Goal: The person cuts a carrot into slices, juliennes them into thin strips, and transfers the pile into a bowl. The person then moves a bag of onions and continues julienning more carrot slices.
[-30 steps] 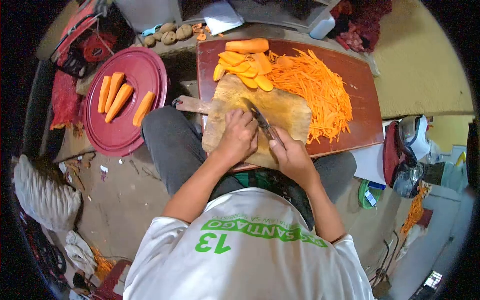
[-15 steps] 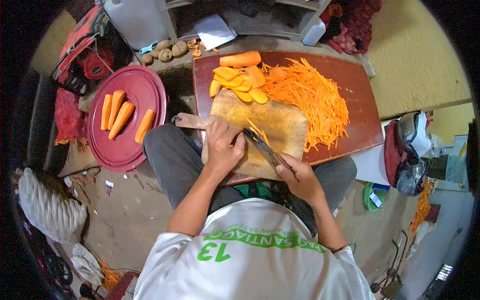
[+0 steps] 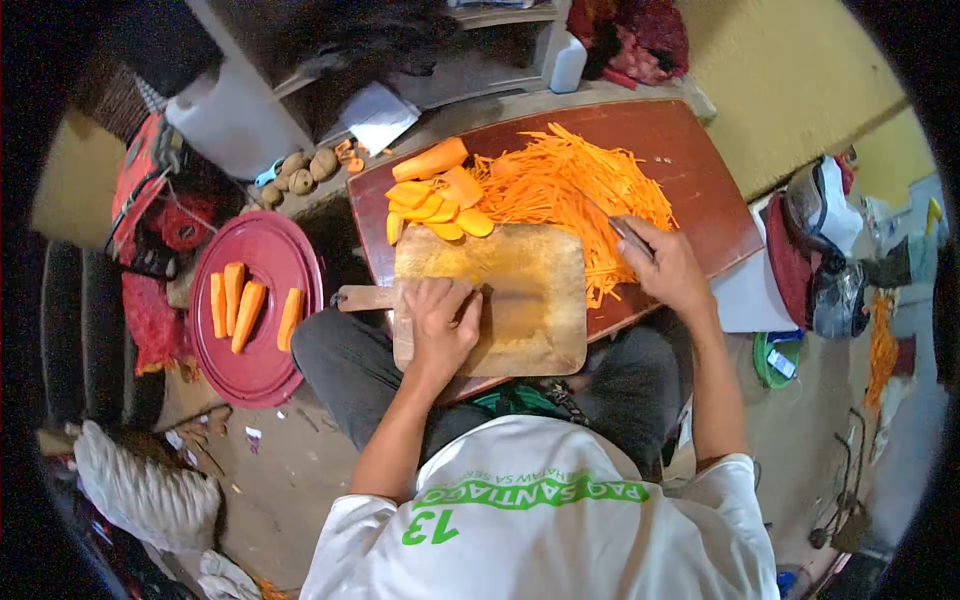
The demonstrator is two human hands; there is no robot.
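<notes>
My right hand (image 3: 668,265) grips the handle of a knife (image 3: 622,228), its blade over the pile of shredded carrot (image 3: 575,180) on the red board (image 3: 715,215). On the wooden cutting board (image 3: 540,300), near its handle side, rests my left hand (image 3: 440,318) with its fingers bent together; what they hold, if anything, is hidden. Carrot slices (image 3: 440,208) lie just beyond the cutting board, and a thick peeled carrot piece (image 3: 430,160) is behind them.
A round red lid (image 3: 270,382) at the left holds several peeled carrots (image 3: 248,315). Brown round vegetables (image 3: 300,181) lie behind it. A green container (image 3: 775,362) sits on the floor at the right, and a white sack (image 3: 150,490) at the lower left.
My right hand and the knife have moved right, from the cutting board to the shredded pile. Thin carrot strips that were by the blade are gone from the cutting board. The view has shifted.
</notes>
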